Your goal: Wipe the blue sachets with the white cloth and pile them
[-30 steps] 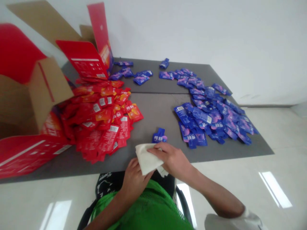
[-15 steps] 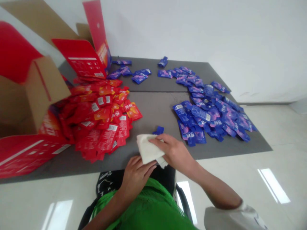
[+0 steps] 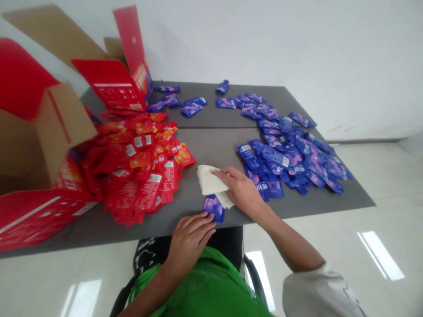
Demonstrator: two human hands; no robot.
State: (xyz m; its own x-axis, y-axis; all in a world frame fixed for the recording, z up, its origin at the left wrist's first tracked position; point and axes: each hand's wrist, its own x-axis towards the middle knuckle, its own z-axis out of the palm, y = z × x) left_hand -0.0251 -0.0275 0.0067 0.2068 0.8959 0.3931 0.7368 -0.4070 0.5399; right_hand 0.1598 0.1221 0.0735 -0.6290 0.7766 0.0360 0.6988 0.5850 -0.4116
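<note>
A folded cream cloth (image 3: 211, 179) is gripped in my right hand (image 3: 243, 191), the thumb and fingers closed on its right side. The cloth covers the upper part of a single blue pouch (image 3: 214, 209) lying flat near the table's front edge. My left hand (image 3: 190, 235) lies low and flat, its fingers stretched out and their tips pressing on the pouch's lower left corner. Left of the hands spreads a heap of red pouches (image 3: 142, 163). On the right is a pile of blue pouches (image 3: 297, 154) with pink print.
Two open red cartons stand at the left, one nearer (image 3: 42, 215) and one farther back (image 3: 109, 83). A few loose blue pouches (image 3: 193, 106) lie on the back of the grey table (image 3: 211, 145). Behind it rises a white wall (image 3: 264, 39).
My right hand has moved the cloth up and away from me, uncovering more of the blue pouch. My left hand has barely moved.
</note>
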